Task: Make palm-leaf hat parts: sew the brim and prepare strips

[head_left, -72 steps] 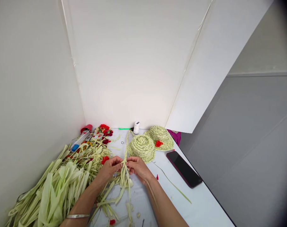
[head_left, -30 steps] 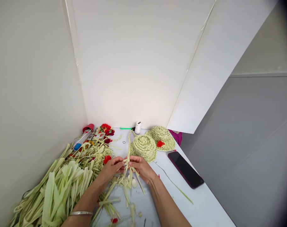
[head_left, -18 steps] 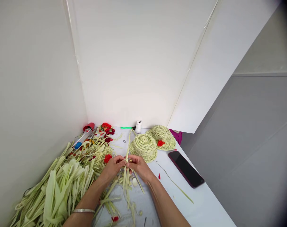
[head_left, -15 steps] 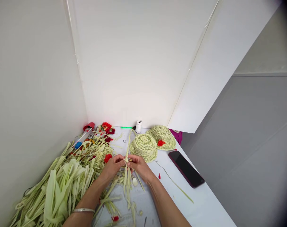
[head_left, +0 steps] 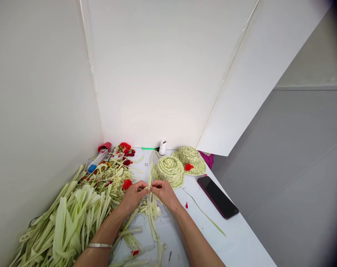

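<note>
My left hand and my right hand meet at the middle of the table, both pinched on a thin plait of pale green leaf strips. The plait runs away from my fingers toward the back wall. Its loose strip ends hang down between my wrists onto the table. A silver bangle sits on my left forearm.
A big heap of green leaf strips fills the left side. Two woven leaf hats lie behind my hands, one with a red flower. A dark phone, a white spool, red flowers and a white table are around.
My hands have stayed on the plait and shifted slightly away from me along it. The loose strip ends have swung and crossed differently below my fingers.
</note>
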A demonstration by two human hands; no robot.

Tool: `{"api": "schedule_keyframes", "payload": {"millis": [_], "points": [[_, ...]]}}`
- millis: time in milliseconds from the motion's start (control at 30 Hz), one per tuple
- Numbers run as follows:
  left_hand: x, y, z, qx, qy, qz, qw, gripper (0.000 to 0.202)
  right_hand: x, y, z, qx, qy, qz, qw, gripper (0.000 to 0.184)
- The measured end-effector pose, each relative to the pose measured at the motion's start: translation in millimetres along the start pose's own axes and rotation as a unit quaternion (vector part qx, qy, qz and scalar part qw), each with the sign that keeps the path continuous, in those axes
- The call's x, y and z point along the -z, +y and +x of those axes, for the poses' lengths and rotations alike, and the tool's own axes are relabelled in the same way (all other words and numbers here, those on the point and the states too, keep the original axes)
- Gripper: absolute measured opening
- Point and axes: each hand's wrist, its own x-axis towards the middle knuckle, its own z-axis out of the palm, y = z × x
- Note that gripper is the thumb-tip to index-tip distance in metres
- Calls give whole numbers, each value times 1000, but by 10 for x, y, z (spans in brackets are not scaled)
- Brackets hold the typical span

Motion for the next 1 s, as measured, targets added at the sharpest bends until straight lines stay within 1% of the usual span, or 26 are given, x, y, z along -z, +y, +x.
{"api": "schedule_keyframes", "payload": {"millis": [167,300,400,467,600,767,867,933,1000], "points": [[-20,-5,-15,-22,2,28,999,14,19,11,1,-3,24,-44,999,12],[-23,27,-23,-27,11,51,998,19,34,20,-4,-17,-4,-39,999,8],[-23,21,-6,-30,11,52,998,24,49,1,-18,-17,-29,-36,999,10],[-21,2,9,-27,9,47,998,25,58,-11,-25,-13,-32,-45,998,10],[-16,-30,26,-13,4,26,1000,25,60,-5,-13,-2,-5,-96,995,9],[-12,-32,36,6,-9,-7,1000,28,41,-23,2,13,30,-185,982,6],[4,-35,42,21,-3,-23,1000,31,74,-80,-27,24,46,-238,970,12],[23,-50,49,33,8,-30,999,33,140,-127,-61,26,55,-265,962,19],[42,-75,61,45,22,-39,998,35,228,-180,-97,23,47,-278,959,21]]}}
